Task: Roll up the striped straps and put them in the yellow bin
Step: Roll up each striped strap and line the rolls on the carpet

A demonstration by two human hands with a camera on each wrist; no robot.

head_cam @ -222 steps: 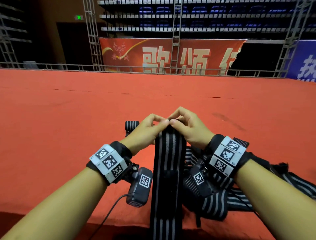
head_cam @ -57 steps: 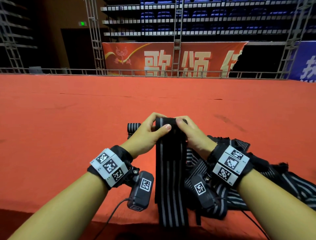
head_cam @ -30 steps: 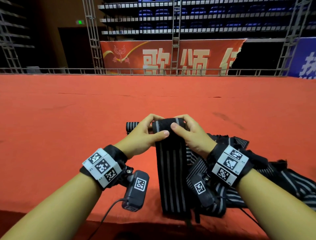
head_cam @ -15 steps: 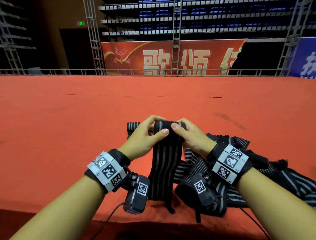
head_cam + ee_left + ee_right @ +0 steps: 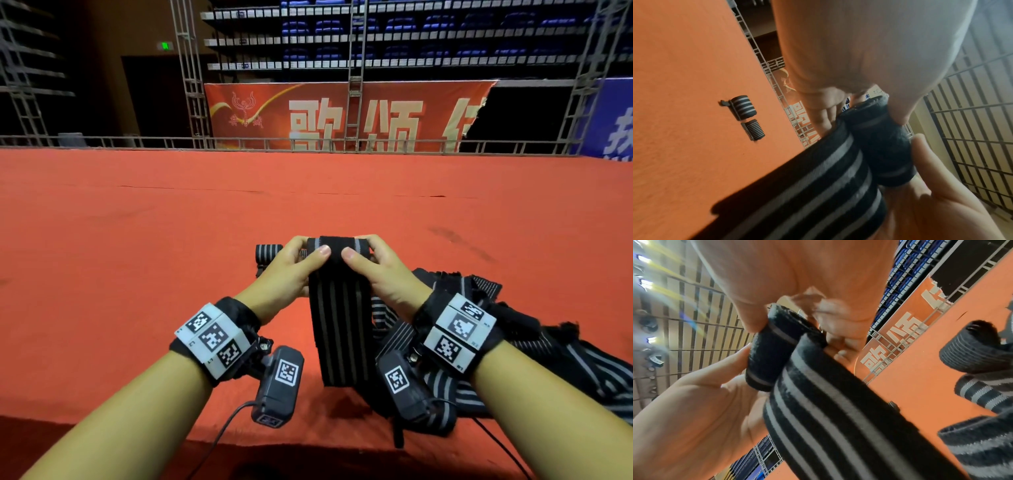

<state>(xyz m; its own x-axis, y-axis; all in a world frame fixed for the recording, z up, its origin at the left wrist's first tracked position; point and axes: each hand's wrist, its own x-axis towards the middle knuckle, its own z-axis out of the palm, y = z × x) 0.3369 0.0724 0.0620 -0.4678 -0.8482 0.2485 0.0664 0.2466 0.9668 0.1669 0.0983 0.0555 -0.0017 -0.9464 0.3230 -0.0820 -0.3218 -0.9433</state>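
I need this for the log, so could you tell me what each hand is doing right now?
Left hand: grips the rolled end of the striped strap.
Right hand: grips the same roll.

Both my forearms reach forward side by side, bare, each wrist wearing a black band with white coded marker blocks and a small camera slung beneath. My left hand (image 5: 291, 270): fingers curled over the far side of the strap roll (image 5: 337, 247), thumb laid across its near face. My right hand (image 5: 383, 270): mirrored grip, thumb tips nearly meeting.
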